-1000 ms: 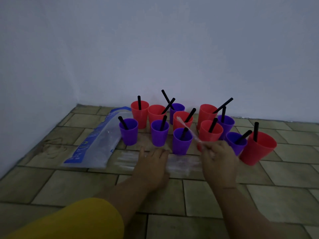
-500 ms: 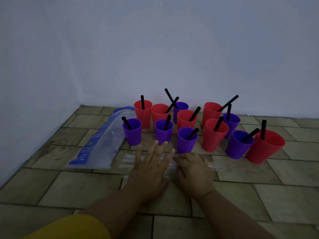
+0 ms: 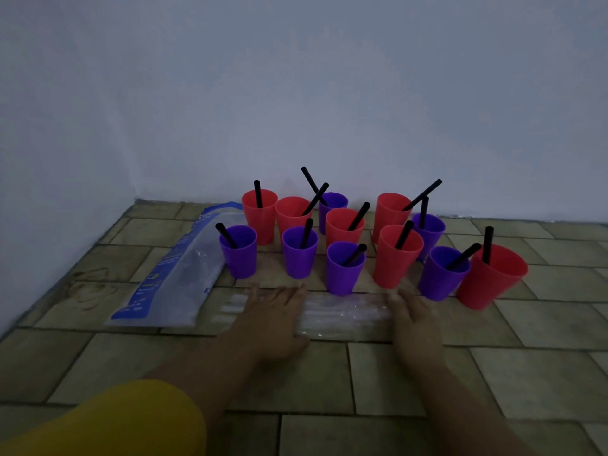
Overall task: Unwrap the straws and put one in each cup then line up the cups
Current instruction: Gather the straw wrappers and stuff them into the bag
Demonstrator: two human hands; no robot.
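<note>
Several red and purple cups stand in a loose cluster on the tiled floor, each with a black straw in it; the nearest purple cup (image 3: 343,268) has a straw (image 3: 354,255) leaning right, and a red cup (image 3: 490,276) sits at the far right. A heap of clear empty straw wrappers (image 3: 345,315) lies in front of the cups. My left hand (image 3: 273,319) rests flat on the wrappers' left end, fingers spread. My right hand (image 3: 414,319) lies flat on their right end. Neither hand grips anything.
A clear plastic bag with blue print (image 3: 171,274) lies flat left of the cups. White walls meet in a corner behind and to the left. Bare tiled floor (image 3: 526,373) stretches in front and to the right.
One second ago my right hand held a clear wrapper up near the cups. It then dropped to the floor beside my left hand and has now slid right along the wrappers.
</note>
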